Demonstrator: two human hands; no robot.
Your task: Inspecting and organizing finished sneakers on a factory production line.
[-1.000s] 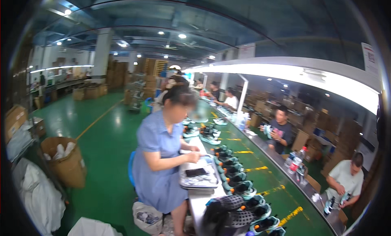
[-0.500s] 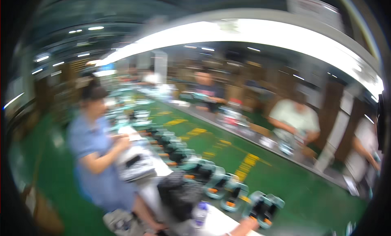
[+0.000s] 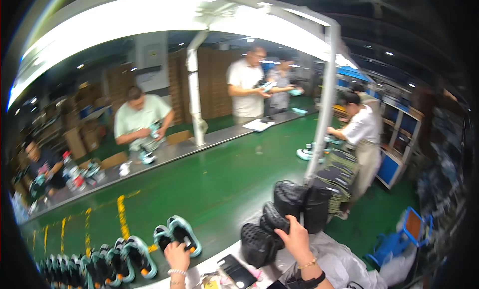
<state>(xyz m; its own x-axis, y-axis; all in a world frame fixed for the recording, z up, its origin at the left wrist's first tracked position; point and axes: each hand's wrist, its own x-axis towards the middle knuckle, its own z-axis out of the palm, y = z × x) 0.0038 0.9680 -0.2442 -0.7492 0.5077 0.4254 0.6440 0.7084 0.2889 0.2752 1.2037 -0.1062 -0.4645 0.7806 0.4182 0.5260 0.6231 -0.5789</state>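
My left hand (image 3: 177,255) closes over the heel end of a mint-and-black sneaker (image 3: 185,233), one of a pair at the end of a long row; its fingertips are partly hidden. A beaded bracelet circles that wrist. Over to the right, my right hand (image 3: 295,237) has thumb and fingers around a black textured piece (image 3: 274,216) in a stack of similar dark, sole-like pieces. Their exact kind is unclear. A dark band and a thin bracelet sit on my right wrist. Between my arms lies a dark phone (image 3: 236,270) on the white bench surface.
A row of sneakers (image 3: 107,263) lines the near left edge of the green belt (image 3: 239,172). Several co-workers handle shoes across and at the right end. A white post (image 3: 324,104) rises beyond the black stack. A blue stool (image 3: 394,244) and crumpled plastic (image 3: 344,261) are at right.
The view has swung right and sharpened. The seated person in blue has left the picture; the black stack and my right hand now show. One hand was by the end pair of sneakers earlier too.
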